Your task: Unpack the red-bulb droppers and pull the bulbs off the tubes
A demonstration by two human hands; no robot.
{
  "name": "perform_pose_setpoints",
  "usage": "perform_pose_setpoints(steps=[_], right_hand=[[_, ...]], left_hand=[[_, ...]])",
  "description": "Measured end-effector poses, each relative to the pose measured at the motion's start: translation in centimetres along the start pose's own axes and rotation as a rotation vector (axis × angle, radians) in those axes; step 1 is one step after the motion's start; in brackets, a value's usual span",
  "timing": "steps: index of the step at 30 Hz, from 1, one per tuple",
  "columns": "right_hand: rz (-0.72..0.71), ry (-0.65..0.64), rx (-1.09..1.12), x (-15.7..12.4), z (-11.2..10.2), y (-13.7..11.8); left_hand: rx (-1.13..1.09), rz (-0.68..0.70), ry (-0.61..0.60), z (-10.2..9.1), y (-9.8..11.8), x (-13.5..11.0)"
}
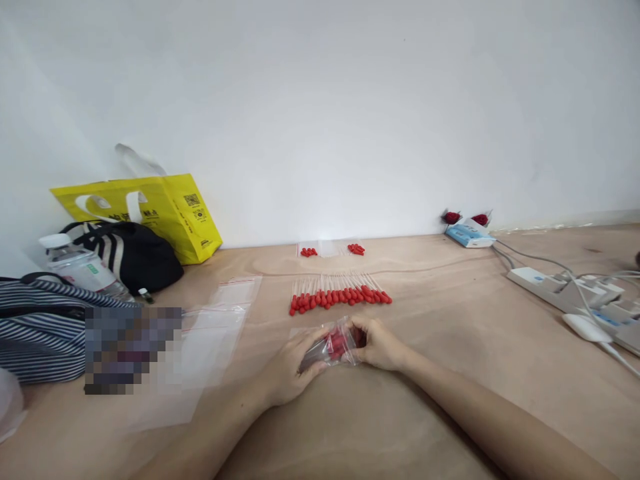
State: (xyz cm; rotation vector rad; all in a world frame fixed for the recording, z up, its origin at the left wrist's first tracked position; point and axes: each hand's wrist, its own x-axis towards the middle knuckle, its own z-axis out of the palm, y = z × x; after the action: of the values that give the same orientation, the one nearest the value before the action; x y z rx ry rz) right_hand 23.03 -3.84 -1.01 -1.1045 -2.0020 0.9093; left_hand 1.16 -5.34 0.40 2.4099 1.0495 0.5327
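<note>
My left hand [290,367] and my right hand [377,343] are both closed on a small clear plastic bag [336,345] with red-tipped pieces inside, held low over the wooden table [450,347]. Just beyond the hands lies a row of several red-tipped thin droppers [340,293], side by side with red ends toward me. Farther back, near the wall, two small clear bags with red pieces [309,251] [357,249] lie flat.
Empty clear zip bags [220,320] lie to the left. A yellow bag [165,210], black bag [133,253], water bottle [80,267] and striped bag [40,327] crowd the far left. A power strip with cables [575,293] and a blue-white box [470,233] sit right.
</note>
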Motion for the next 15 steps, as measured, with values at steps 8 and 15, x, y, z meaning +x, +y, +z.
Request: perform_pose_setpoints(steps=[8,15], right_hand=[[-0.051,-0.025,-0.148,-0.2,-0.2,-1.1],[0.007,-0.031,0.114,0.2,-0.1,0.1]], left_hand=[[-0.002,-0.008,0.010,0.1,-0.1,0.0],[-0.012,-0.039,0.006,-0.3,0.1,-0.2]])
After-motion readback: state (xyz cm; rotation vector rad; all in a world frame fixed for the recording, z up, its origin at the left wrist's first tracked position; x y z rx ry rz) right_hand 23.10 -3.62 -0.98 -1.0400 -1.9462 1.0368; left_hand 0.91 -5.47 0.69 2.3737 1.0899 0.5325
